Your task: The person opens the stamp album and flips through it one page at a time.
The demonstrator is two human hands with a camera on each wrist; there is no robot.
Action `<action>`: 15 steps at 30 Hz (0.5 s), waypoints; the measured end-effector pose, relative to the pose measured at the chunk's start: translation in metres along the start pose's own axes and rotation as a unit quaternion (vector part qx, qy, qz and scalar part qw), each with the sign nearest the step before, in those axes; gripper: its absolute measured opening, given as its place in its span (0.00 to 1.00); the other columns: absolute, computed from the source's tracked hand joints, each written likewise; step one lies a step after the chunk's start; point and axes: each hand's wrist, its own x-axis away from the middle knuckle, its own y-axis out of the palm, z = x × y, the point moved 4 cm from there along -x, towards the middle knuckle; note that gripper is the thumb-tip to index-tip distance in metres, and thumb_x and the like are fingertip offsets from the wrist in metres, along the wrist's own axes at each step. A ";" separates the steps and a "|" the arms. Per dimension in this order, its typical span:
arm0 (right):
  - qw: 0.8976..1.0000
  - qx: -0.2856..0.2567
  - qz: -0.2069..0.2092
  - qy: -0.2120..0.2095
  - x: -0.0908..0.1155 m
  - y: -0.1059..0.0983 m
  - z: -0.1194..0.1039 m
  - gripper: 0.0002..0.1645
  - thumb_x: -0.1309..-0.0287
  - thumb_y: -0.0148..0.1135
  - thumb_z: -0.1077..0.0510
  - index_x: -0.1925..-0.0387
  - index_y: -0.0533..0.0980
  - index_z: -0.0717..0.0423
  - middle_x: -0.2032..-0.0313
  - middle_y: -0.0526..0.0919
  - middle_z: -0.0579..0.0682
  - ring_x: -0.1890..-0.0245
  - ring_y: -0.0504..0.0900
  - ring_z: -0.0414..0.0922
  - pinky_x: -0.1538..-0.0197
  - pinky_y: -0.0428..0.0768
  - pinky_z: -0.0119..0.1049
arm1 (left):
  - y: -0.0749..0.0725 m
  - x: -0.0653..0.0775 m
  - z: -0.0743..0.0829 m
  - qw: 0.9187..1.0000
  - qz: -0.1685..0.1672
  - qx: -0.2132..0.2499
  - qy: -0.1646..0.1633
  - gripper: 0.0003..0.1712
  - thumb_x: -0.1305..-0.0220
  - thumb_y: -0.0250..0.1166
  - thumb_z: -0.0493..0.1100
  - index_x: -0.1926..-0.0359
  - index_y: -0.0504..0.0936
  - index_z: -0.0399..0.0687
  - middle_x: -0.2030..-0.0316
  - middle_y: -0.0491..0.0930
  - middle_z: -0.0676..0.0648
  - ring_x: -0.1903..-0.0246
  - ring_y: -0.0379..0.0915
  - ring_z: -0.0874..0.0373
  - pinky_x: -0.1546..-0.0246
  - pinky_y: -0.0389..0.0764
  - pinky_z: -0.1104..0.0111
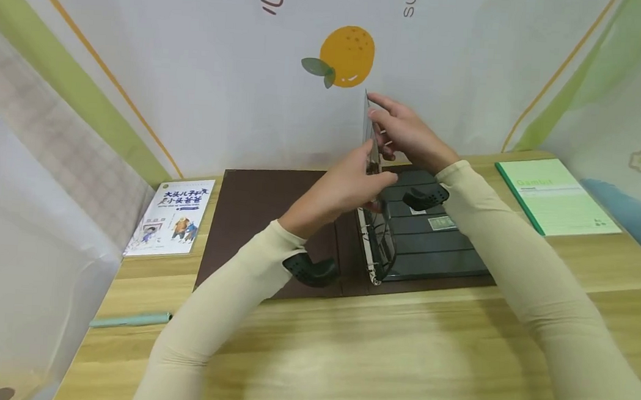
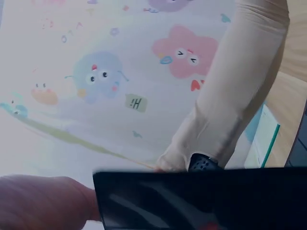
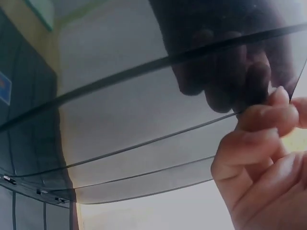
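Note:
A brown ring binder (image 1: 275,222) lies open on the table, its metal ring strip (image 1: 371,252) near the middle. Black pocket pages (image 1: 433,256) are stacked on its right side, with a small banknote-like slip (image 1: 441,223) in one pocket. A glossy black pocket page (image 3: 120,115) stands upright, nearly edge-on in the head view. My left hand (image 1: 349,180) grips its near part, thumb to the right; the left wrist view shows only part of that hand (image 2: 48,203). My right hand (image 1: 410,132) pinches the page's far edge, and its fingers are reflected in the page.
A white illustrated book (image 1: 170,218) lies to the left, with a pale green pen (image 1: 131,320) in front of it. On the right rests a green notebook (image 1: 560,196). A printed curtain (image 1: 238,97) hangs behind the table.

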 end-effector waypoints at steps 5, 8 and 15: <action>1.000 0.016 -0.008 -0.006 0.007 -0.001 0.002 0.37 0.22 0.43 0.42 0.19 0.48 0.40 0.79 0.72 0.45 0.82 0.68 0.41 0.78 0.69 0.37 | -0.012 0.008 -0.007 1.000 0.016 -0.002 -0.018 0.48 0.29 0.54 0.35 0.18 0.37 0.55 0.25 0.61 0.41 0.68 0.73 0.56 0.68 0.74 0.67; 0.997 0.072 -0.021 -0.011 0.013 -0.005 0.012 0.36 0.22 0.44 0.43 0.20 0.51 0.44 0.73 0.80 0.48 0.78 0.78 0.43 0.75 0.79 0.39 | -0.021 0.013 -0.016 0.999 0.033 -0.018 -0.029 0.50 0.30 0.55 0.33 0.18 0.37 0.58 0.22 0.55 0.44 0.42 0.74 0.52 0.57 0.73 0.63; 0.947 0.308 -0.085 -0.022 0.032 -0.019 0.067 0.37 0.23 0.49 0.48 0.22 0.55 0.59 0.34 0.73 0.68 0.35 0.75 0.63 0.37 0.75 0.58 | -0.041 0.033 -0.047 0.996 0.057 0.010 -0.064 0.56 0.34 0.58 0.30 0.18 0.36 0.64 0.21 0.53 0.44 0.31 0.66 0.49 0.61 0.74 0.61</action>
